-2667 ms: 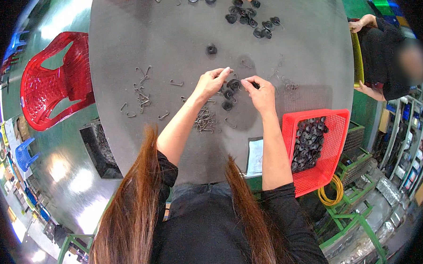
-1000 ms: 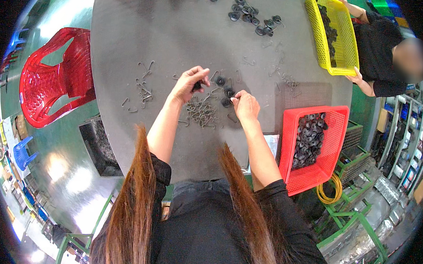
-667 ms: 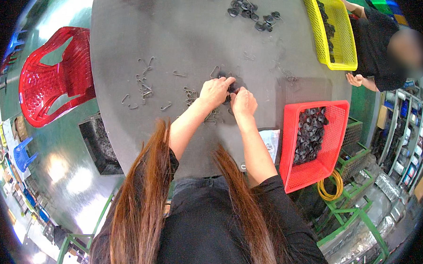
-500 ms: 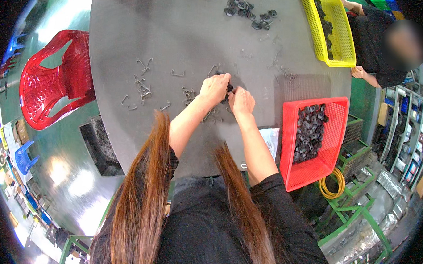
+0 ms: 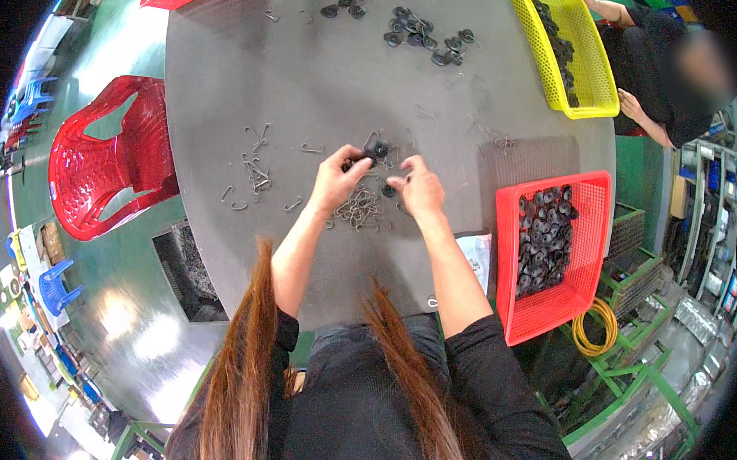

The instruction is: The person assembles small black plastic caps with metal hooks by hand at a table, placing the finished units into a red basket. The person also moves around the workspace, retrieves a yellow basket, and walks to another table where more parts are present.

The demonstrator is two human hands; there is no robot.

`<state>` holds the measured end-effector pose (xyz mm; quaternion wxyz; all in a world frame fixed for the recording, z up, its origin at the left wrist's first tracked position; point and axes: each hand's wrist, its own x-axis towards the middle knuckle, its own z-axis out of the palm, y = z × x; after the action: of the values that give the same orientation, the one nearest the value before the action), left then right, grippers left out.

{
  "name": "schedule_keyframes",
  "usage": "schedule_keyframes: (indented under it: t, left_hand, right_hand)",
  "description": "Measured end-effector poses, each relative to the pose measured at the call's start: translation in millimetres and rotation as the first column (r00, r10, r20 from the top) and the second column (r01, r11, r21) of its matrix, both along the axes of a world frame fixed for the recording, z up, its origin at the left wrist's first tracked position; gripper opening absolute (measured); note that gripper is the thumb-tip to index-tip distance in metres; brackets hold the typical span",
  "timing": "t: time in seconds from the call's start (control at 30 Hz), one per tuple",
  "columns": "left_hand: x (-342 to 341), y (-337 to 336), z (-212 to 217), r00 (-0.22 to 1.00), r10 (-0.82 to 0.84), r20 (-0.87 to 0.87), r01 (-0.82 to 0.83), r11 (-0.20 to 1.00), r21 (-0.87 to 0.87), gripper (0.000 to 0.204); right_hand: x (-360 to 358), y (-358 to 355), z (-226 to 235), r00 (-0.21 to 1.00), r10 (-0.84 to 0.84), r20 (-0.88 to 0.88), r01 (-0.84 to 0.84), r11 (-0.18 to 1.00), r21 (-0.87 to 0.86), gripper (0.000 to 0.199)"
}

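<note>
Holding a small, round, black rubber-looking piece (image 5: 349, 162) in the curled fingers of the left hand (image 5: 337, 178), right beside a shiny black disc (image 5: 378, 150). Spreading the fingers of the right hand (image 5: 420, 188) apart, near a lower black disc (image 5: 389, 191), without showing if touching it. Seeing a heap of thin, bent metal hooks (image 5: 359, 210) lying between both arms. Seeing lots of black discs (image 5: 542, 238) sitting in the holey red plastic basket (image 5: 586, 252), and more lining one side of the holey yellow plastic basket (image 5: 599, 71).
</note>
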<state>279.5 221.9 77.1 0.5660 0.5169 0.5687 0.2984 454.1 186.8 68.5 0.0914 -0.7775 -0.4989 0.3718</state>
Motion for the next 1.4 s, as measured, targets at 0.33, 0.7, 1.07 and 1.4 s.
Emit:
schedule_keyframes:
  t: [0.33, 0.7, 1.07, 1.4]
  left_hand:
    - [118, -25, 13, 0.985, -0.17, -0.009, 0.17, 0.985, 0.011, 0.023]
    - [238, -45, 79, 0.98, -0.191, -0.063, 0.199, 0.885, 0.42, 0.035]
    - [64, 7, -33, 0.713, 0.094, -0.695, 0.133, 0.955, 0.266, 0.035]
    - [24, 12, 12, 0.938, -0.193, 0.288, 0.249, 0.953, -0.173, 0.025]
  right_hand:
    - [66, -81, 51, 0.996, -0.071, -0.045, 0.074, 0.996, 0.055, 0.027]
    - [231, -137, 113, 0.742, -0.352, 0.571, 0.332, 0.932, 0.144, 0.057]
    - [32, -26, 57, 1.0, -0.018, -0.013, 0.022, 0.799, 0.601, 0.026]
    - [9, 13, 28, 0.742, -0.175, -0.647, 0.341, 0.93, 0.139, 0.022]
